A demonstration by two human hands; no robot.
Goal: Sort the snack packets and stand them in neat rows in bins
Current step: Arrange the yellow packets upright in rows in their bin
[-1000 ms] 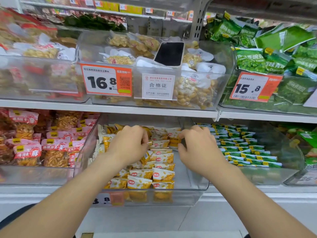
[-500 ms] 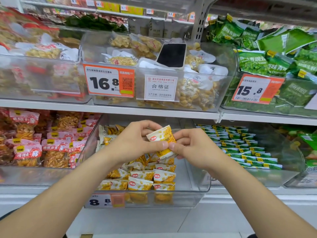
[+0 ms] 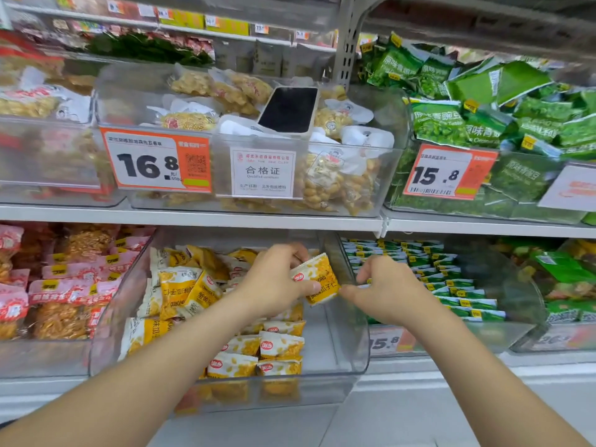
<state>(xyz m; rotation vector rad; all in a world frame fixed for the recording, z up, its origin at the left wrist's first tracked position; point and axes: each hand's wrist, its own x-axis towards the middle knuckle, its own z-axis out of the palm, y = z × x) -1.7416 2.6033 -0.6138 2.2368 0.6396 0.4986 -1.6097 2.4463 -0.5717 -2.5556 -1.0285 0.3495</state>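
Note:
A clear plastic bin (image 3: pixel 351 356) on the lower shelf holds yellow-and-white snack packets. Several stand in rows (image 3: pixel 279 346) at its front middle. Others lie loose (image 3: pixel 180 291) at its left and back. My left hand (image 3: pixel 274 279) holds one yellow packet (image 3: pixel 317 279) above the bin, thumb on its front. My right hand (image 3: pixel 383 285) pinches the packet's lower right corner with its fingertips. The right part of the bin's floor is bare.
A bin of green packets (image 3: pixel 451 285) in rows stands to the right, pink packets (image 3: pixel 64 285) to the left. On the upper shelf a phone (image 3: pixel 288 109) lies on a bin of peanut bags, beside price cards 16.8 (image 3: pixel 154 161) and 15.8 (image 3: pixel 448 172).
Both hands were down among the packets in the bin a second ago. They lifted one yellow packet, and it has since tilted and shifted a little to the right.

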